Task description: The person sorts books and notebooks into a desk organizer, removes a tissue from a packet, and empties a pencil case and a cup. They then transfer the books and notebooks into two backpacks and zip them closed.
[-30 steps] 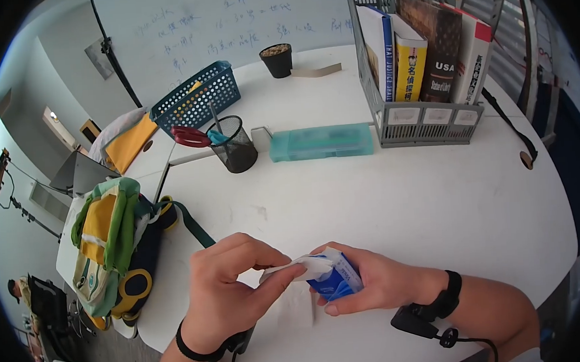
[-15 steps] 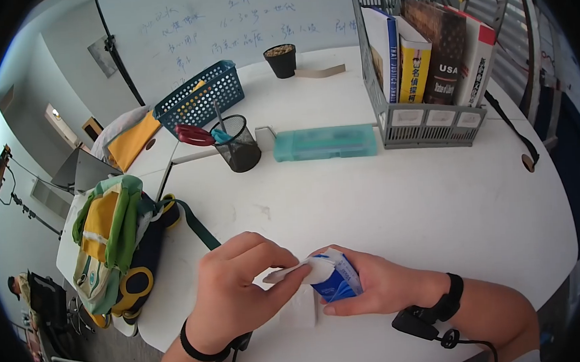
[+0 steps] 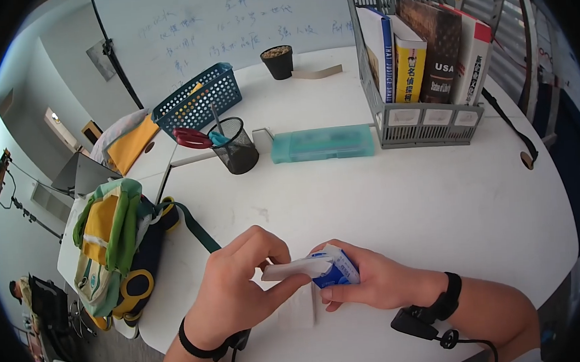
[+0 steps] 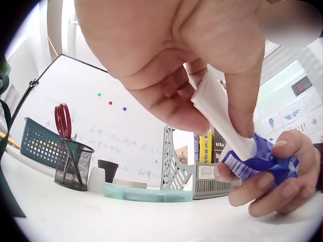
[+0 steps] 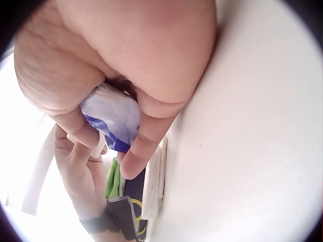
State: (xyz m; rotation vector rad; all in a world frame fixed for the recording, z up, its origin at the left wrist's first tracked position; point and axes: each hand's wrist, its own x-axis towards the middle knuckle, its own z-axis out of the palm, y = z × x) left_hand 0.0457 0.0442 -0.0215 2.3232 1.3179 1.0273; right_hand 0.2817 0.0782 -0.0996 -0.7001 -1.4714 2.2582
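Note:
My right hand [image 3: 376,280] grips a small blue-and-white tissue pack [image 3: 339,271] with its torn end facing left. From that end sticks a folded white tissue [image 3: 295,268]. My left hand [image 3: 243,283] holds the tissue between thumb and fingers, as the left wrist view shows, and its inner end is hidden in the pack [image 4: 262,161]. Fingers of the right hand [image 4: 282,186] curl round the wrapper. Beneath the hands, a flat stack of folded white tissues [image 5: 155,176] lies on the table, partly covered by the hands in the head view.
A green and yellow backpack [image 3: 107,238] stands at the left, its strap reaching toward my left hand. Further back are a mesh pen cup [image 3: 238,151] with scissors, a teal case [image 3: 321,144], a blue basket [image 3: 199,100], a plant pot [image 3: 277,63] and a grey book rack [image 3: 426,123].
My left thumb and fingers have spread apart a little, and more of the tissue's flat face shows between them. The right hand keeps its grip on the pack, which has tilted slightly.

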